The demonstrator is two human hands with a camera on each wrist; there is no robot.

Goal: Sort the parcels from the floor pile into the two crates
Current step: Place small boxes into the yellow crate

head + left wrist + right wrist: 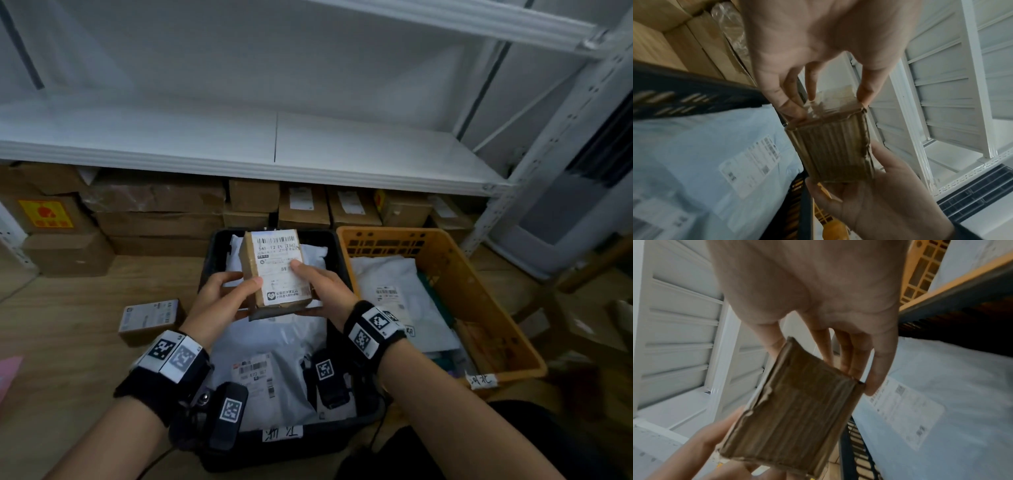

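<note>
Both hands are holding one small cardboard parcel point(275, 270) above the black crate point(209, 260), label up: left hand point(224, 298) and right hand point(323, 286) fingers curled around opposite ends. The orange crate point(479, 294) is sitting just beside.

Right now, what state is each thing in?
Cardboard box: held up over the black crate, label up.
Left hand: grips the box.
Right hand: grips the box.
Black crate: holds white mailers.
Orange crate: holds parcels.
Small box: lying on the floor.
</note>
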